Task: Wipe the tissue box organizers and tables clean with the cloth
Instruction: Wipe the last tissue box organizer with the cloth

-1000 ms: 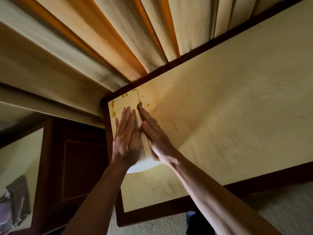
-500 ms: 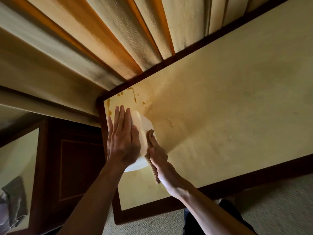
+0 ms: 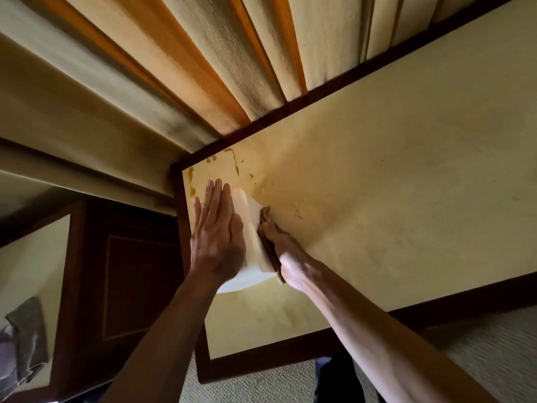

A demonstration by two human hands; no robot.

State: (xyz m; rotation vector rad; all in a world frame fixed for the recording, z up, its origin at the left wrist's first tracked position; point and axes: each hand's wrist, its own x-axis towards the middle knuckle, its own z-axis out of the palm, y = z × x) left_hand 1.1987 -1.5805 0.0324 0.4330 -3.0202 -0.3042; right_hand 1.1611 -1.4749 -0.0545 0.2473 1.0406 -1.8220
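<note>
Tissue box organizer [image 3: 252,228], white, upright near table's [image 3: 406,184] left end. Left hand [image 3: 216,234] flat against its left face, fingers straight, bracing. Right hand [image 3: 286,251] presses brown cloth [image 3: 268,242] on right face, now drawn back nearward from last second's far reach. Farther: brown stains [image 3: 232,162] unwiped at corner; table probably next.

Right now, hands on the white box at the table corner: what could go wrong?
1. The left hand lies flat on the box, not gripping; the right hand pressing the cloth against the other side might slide or tip it.
2. Brown stains sit beyond the box by the table corner; wiping only the box leaves them.
3. The box stands near the table's left edge, so a shove that way might push it off.
</note>
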